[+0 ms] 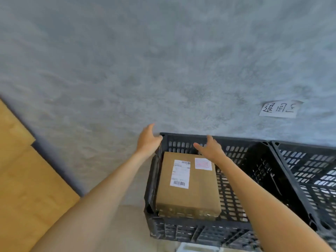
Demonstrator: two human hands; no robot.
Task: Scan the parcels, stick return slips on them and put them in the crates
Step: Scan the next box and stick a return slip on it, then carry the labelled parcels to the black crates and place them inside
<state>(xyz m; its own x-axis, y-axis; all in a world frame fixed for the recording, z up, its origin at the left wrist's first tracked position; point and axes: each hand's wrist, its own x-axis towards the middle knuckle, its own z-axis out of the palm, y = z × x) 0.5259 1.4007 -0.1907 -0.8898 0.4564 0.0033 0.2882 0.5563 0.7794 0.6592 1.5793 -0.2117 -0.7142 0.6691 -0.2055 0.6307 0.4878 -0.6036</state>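
Observation:
A brown cardboard parcel [198, 190] lies flat in the left part of a black slotted crate [200, 231] against a grey wall. The parcel carries a white shipping label [180, 174] and a small pink-and-white return slip [203, 163] on its top. My left hand [148, 139] hovers with relaxed fingers over the crate's far left corner. Above the parcel's far edge my right hand [211, 147] is open and holds nothing. Neither hand touches the parcel.
A second black crate [309, 160] stands to the right of the first. A white paper sign with handwritten characters [279, 109] is stuck on the grey wall [163, 60]. Flat cardboard sheets [21, 170] lie at the left.

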